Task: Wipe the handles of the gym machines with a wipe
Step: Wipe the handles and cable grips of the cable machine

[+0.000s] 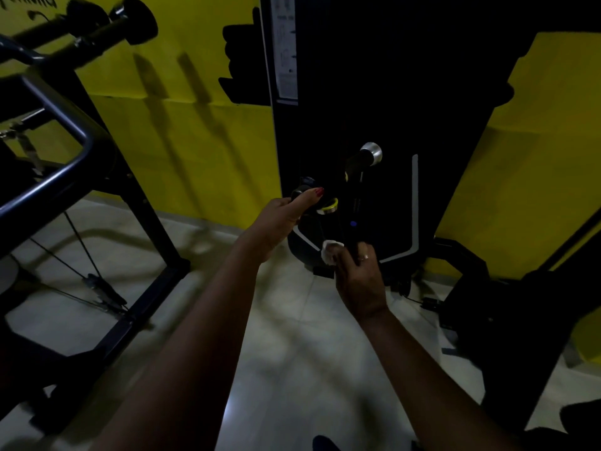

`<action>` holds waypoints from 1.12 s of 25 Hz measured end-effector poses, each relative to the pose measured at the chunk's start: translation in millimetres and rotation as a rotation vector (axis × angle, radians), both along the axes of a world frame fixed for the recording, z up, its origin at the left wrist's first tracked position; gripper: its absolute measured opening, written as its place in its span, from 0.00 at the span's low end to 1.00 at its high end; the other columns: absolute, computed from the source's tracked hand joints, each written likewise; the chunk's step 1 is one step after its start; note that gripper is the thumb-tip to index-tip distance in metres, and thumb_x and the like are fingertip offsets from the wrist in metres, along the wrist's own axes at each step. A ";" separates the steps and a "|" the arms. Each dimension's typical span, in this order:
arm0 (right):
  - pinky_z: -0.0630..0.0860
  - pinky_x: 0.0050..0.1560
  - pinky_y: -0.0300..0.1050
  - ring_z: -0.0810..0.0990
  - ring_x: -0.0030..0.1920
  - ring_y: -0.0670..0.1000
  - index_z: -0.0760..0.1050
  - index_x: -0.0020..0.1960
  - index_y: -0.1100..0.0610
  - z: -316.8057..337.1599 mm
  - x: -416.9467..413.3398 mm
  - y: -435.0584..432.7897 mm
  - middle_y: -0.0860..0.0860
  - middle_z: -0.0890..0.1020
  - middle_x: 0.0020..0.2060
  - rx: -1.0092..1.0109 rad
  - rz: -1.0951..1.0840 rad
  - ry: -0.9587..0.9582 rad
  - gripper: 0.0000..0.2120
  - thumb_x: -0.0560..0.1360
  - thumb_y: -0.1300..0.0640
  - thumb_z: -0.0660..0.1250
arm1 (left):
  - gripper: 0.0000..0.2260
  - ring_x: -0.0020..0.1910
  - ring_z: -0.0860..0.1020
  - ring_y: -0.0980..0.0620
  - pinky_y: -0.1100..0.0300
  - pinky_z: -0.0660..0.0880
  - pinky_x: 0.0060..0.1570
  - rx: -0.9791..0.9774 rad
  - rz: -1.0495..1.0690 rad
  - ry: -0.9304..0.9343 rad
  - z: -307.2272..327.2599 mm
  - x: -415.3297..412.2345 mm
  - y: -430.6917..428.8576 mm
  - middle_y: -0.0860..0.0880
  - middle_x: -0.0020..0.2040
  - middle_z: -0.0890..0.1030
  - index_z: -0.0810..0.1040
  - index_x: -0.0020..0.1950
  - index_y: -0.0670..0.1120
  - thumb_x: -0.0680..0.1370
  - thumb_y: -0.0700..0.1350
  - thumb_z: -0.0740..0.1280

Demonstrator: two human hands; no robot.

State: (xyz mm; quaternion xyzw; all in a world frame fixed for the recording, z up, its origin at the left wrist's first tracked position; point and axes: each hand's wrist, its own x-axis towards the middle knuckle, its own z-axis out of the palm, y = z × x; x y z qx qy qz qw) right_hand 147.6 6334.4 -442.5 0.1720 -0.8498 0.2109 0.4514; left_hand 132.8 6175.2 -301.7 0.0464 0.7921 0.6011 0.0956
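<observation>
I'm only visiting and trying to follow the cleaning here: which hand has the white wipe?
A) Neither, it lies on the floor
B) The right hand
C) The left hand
B: the white wipe is bunched in the fingers of the right hand, low against the black machine, while the left hand grips a dark handle higher up with no wipe in it.

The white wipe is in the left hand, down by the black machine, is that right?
No. The head view shows the white wipe in the right hand, down by the black machine; the left hand grips a black handle.
</observation>
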 end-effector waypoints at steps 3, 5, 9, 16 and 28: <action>0.77 0.44 0.48 0.76 0.47 0.57 0.76 0.54 0.60 19.7 -12.4 -3.8 0.58 0.76 0.48 -0.339 0.055 -0.193 0.16 0.68 0.71 0.67 | 0.10 0.32 0.77 0.70 0.72 0.69 0.31 0.022 0.001 -0.013 -1.3 -1.1 0.1 0.60 0.42 0.78 0.77 0.49 0.52 0.79 0.56 0.61; 0.76 0.46 0.46 0.78 0.46 0.53 0.74 0.54 0.58 43.0 -22.4 -7.8 0.55 0.79 0.46 -0.562 0.119 -0.281 0.12 0.72 0.69 0.63 | 0.07 0.35 0.76 0.69 0.72 0.66 0.34 0.024 0.013 -0.040 0.7 3.1 4.0 0.62 0.42 0.75 0.74 0.52 0.54 0.80 0.55 0.60; 0.76 0.43 0.41 0.80 0.41 0.47 0.76 0.56 0.61 89.1 -50.0 -3.3 0.53 0.80 0.42 -0.993 0.560 -0.812 0.10 0.78 0.68 0.61 | 0.23 0.61 0.74 0.53 0.59 0.72 0.60 0.022 0.117 0.036 -8.1 -6.7 6.6 0.50 0.61 0.75 0.75 0.58 0.58 0.70 0.68 0.68; 0.81 0.48 0.47 0.83 0.46 0.55 0.75 0.54 0.64 95.1 -97.3 29.2 0.57 0.83 0.43 -0.513 0.834 -1.628 0.12 0.80 0.67 0.53 | 0.29 0.58 0.79 0.49 0.54 0.76 0.56 0.010 0.176 0.121 -10.5 -12.3 1.6 0.43 0.59 0.78 0.79 0.56 0.58 0.61 0.72 0.71; 0.77 0.48 0.47 0.79 0.40 0.51 0.74 0.47 0.63 68.4 -81.1 16.7 0.54 0.79 0.37 -0.952 0.982 -1.530 0.09 0.80 0.65 0.56 | 0.30 0.60 0.76 0.46 0.46 0.74 0.62 -0.082 0.180 0.130 -19.7 -20.9 -1.8 0.43 0.60 0.77 0.78 0.57 0.61 0.61 0.76 0.68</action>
